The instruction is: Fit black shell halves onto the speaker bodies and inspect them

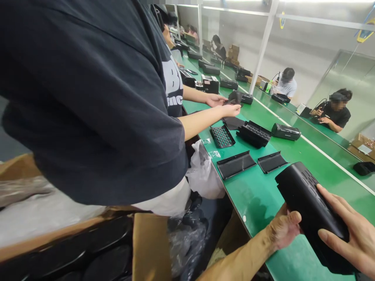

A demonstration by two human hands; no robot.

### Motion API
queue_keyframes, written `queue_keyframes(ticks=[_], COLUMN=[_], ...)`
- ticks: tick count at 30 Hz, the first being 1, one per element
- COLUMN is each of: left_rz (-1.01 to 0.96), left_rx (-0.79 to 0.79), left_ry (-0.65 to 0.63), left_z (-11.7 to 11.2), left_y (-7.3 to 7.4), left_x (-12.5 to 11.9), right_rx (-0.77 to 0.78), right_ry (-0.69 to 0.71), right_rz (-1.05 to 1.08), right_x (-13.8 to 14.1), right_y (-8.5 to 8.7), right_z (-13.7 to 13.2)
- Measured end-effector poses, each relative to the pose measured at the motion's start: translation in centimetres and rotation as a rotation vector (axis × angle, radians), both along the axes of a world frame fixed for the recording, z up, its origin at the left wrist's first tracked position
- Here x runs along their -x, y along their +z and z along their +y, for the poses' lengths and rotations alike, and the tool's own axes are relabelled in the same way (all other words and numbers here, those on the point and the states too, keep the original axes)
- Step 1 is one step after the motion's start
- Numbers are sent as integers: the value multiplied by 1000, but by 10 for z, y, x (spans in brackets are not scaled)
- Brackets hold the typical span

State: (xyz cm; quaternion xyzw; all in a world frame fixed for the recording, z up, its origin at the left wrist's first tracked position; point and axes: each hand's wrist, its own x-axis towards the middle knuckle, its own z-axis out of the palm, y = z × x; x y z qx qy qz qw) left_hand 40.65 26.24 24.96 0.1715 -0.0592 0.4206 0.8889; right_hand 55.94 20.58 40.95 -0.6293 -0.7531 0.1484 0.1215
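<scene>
I hold a long black plastic housing with slotted vents over the near edge of the green bench. My left hand grips its underside from the left, fingers curled round it. My right hand lies over its near end, fingers wrapped on top. The housing tilts up and away from me.
A co-worker in a dark T-shirt stands close on my left, both hands on a black piece. On the bench lie two black trays, a grille and a vented housing. A white bag hangs at the bench edge. Other people sit across the line.
</scene>
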Motion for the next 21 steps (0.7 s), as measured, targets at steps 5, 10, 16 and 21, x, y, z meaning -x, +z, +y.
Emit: queue_keyframes(ticks=[5, 10, 16, 21], left_rz=[51, 52, 50, 62], left_rx=[-22, -51, -58, -65], left_ry=[25, 11, -24, -115], left_z=[3, 10, 16, 16], left_y=[-6, 2, 5, 5], left_x=[-5, -6, -8, -10], right_rx=[71, 96, 70, 109], right_ry=[-68, -73, -69, -45], right_rz=[11, 28, 10, 6], right_x=[2, 2, -4, -9], right_y=[-5, -2, -8, 1], right_z=[0, -3, -4, 3])
